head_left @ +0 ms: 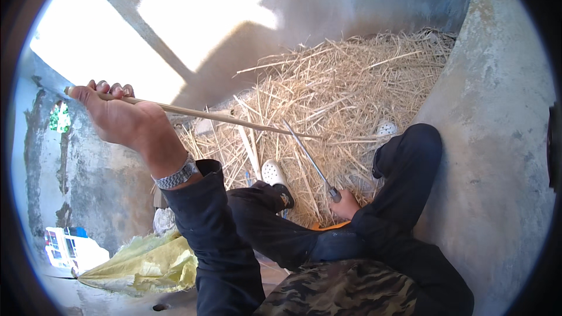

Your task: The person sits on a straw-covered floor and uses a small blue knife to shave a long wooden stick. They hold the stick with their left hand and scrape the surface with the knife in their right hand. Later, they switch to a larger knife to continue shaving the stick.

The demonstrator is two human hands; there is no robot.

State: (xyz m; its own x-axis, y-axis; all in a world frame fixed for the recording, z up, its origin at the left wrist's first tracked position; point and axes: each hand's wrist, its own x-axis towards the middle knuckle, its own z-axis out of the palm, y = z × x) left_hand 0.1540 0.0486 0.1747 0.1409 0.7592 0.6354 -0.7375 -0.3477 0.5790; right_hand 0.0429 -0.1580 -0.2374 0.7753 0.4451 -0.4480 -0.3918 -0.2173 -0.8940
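Note:
My left hand (117, 118) is raised at the left, closed around a long thin cane stick (211, 116) that runs right and down into the straw. A metal watch (175, 175) sits on that wrist. My right hand (345, 205) is low between my knees, gripping the handle of a knife (307, 155) whose narrow blade points up and left, its tip near the stick. My legs in dark trousers are bent, with white perforated shoes (274, 172) resting on the straw.
A big heap of dry straw (351, 82) fills the ground ahead. A concrete wall (497, 140) curves along the right side. A yellow-green sack (146, 263) lies at the lower left. Sunlit floor patches lie beyond the straw.

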